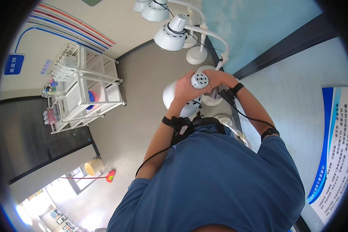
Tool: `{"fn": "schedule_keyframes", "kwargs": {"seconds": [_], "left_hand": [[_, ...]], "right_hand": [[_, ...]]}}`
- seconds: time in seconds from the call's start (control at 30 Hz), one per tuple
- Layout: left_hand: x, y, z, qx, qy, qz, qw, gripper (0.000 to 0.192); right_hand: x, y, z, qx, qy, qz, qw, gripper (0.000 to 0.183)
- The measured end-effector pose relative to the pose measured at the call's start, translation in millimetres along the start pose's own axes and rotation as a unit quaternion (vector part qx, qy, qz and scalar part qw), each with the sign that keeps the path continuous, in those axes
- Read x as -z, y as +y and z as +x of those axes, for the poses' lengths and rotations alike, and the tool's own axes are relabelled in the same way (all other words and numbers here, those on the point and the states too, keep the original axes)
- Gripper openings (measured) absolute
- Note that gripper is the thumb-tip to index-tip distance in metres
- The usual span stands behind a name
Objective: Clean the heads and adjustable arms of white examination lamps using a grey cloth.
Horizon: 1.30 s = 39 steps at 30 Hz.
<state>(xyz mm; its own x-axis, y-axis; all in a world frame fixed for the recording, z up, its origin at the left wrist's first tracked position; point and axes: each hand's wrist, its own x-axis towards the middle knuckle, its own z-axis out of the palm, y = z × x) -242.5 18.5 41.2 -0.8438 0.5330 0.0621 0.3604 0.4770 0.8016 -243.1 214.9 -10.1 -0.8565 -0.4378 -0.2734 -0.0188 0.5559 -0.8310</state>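
A white lamp head with a perforated end cap (pixel 199 80) is between my two hands. My left hand (pixel 185 88) wraps around its narrow housing, fingers curled near the cap. The wide white shade (pixel 168 95) shows to the left of and below that hand. My right hand (pixel 220 78) reaches in from the other side, its fingers against the housing. A crumpled greyish cloth (pixel 213 94) hangs beneath the right hand and appears gripped in it; the fingers partly hide it. Both wrists wear black straps with cables.
More white gooseneck lamps (pixel 170 36) stand in a row along the wall on round bases (pixel 196 55). At left is a white tiered trolley (pixel 84 87) with bottles and a bowl. A yellowish bin (pixel 94 166) and a red dustpan (pixel 110 176) are on the floor. A printed poster (pixel 333 150) hangs right.
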Motion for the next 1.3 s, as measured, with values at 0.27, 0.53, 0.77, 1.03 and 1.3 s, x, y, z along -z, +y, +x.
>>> {"fn": "schedule_keyframes", "kwargs": {"seconds": [0.27, 0.53, 0.77, 1.03, 1.3], "left_hand": [[6.8, -4.2, 4.9, -0.014, -0.027, -0.046, 0.998, 0.051], [7.0, -6.3, 4.7, -0.046, -0.016, -0.023, 0.999, 0.051], [2.7, 1.6, 3.0, -0.026, 0.001, -0.022, 0.999, 0.046], [10.8, -5.1, 0.8, -0.014, -0.029, -0.051, 0.998, 0.045], [7.9, -0.2, -2.6, -0.027, -0.018, -0.045, 0.998, 0.047]], "right_hand": [[-37.6, 13.2, -23.2, 0.074, 0.175, -0.106, 0.976, 0.053], [-33.7, 70.7, -70.8, 0.072, 0.366, -0.203, 0.905, 0.061], [-39.3, 24.7, -72.7, 0.011, 0.409, -0.356, 0.840, 0.068], [-60.5, -11.8, -21.5, 0.110, 0.363, -0.266, 0.886, 0.065], [-38.2, 52.5, -66.8, 0.070, 0.365, -0.224, 0.901, 0.054]]}}
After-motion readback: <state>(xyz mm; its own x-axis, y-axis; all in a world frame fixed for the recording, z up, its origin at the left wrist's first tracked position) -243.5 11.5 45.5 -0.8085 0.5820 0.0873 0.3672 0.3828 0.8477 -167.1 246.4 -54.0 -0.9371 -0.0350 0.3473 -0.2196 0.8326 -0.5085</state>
